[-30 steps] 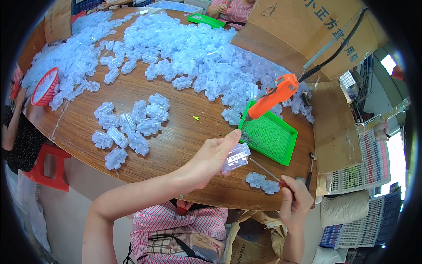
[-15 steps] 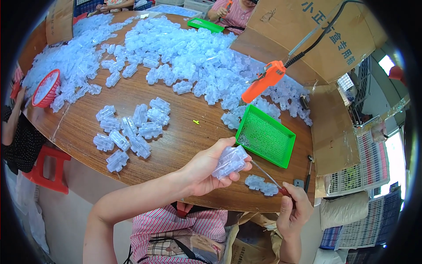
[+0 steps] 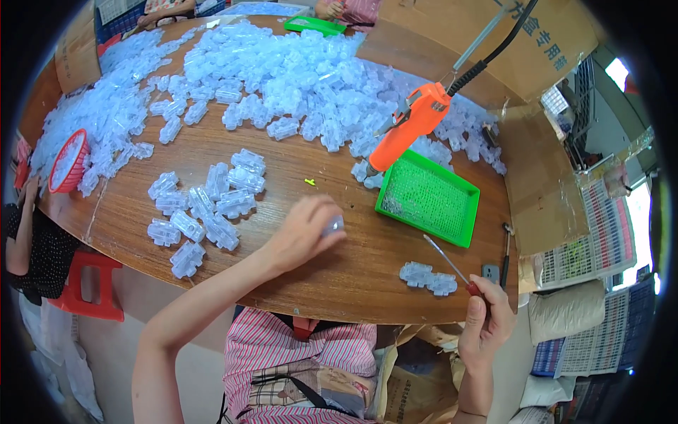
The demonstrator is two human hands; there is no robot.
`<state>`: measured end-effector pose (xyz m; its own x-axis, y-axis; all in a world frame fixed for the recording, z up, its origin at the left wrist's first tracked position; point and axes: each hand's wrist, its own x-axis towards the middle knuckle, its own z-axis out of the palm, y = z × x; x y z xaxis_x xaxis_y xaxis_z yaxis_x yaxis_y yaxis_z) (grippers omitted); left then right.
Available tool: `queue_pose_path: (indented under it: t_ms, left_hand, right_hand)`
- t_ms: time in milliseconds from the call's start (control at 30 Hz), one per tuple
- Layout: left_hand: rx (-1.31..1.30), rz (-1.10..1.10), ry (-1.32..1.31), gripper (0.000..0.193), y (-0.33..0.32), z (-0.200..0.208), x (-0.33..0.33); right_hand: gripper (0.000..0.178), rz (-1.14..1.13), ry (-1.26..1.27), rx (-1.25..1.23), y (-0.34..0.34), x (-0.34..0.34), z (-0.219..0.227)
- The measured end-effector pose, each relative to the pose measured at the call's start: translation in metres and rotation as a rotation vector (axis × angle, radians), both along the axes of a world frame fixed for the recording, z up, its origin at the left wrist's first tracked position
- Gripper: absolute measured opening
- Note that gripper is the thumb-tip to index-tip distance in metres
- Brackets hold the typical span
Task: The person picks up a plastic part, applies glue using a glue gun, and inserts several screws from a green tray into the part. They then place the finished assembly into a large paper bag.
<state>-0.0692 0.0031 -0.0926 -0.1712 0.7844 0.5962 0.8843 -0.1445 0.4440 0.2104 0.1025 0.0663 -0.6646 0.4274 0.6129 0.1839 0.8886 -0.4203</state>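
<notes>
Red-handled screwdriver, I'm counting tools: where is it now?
In the head view's lower right, the right hand holds the screwdriver, its shaft beside two clear plastic parts.

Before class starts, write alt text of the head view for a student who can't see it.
A person's left hand holds a clear plastic piece over a brown wooden table; the right hand grips a red-handled metal screwdriver. Beyond are heaped clear plastic pieces, a green rectangular plastic tray and a hanging orange power tool.
</notes>
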Motion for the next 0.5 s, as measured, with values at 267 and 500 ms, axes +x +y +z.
queue_pose_path:
  t_ms: [267,500]
  left_hand:
    - [0.121,0.092,-0.088,0.037,-0.001,0.013,-0.011]
    - [-0.066,0.096,-1.562,0.041,-0.016,0.044,0.01]
  right_hand:
    - [0.018,-0.118,0.001,-0.06,0.006,0.012,-0.007]
    - [0.019,-0.46,-0.042,-0.252,0.022,0.029,-0.025]
